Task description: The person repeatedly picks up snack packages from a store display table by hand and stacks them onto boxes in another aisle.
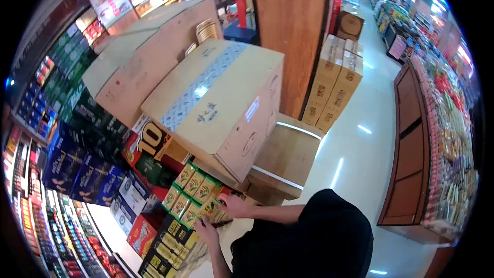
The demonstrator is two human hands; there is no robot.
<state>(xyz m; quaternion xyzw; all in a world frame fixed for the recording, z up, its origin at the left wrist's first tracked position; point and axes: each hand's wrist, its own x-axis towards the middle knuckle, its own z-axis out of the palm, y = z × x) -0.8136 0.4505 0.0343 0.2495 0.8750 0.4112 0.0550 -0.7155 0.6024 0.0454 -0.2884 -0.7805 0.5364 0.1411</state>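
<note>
Several green-and-yellow drink packs [191, 185] stand grouped on a stack, lower centre-left of the head view. My right hand [234, 207] has its fingers closed at the right edge of the nearest pack [210, 208]. At that pack's lower edge is my left hand [207, 230], its fingers curled against the wrapping. The fingertips are small and partly hidden. Below and left of them lie black-and-yellow packs of cans [170, 244]. A large taped cardboard box [221, 92] stands just beyond the packs.
Another big carton [154, 56] leans behind the taped box. A strapped carton [288, 152] sits lower on its right, and tall cartons [332, 82] stand by a wooden pillar [288, 25]. Blue boxes [85, 170] are stacked at left. A goods-filled counter [411, 144] flanks the aisle.
</note>
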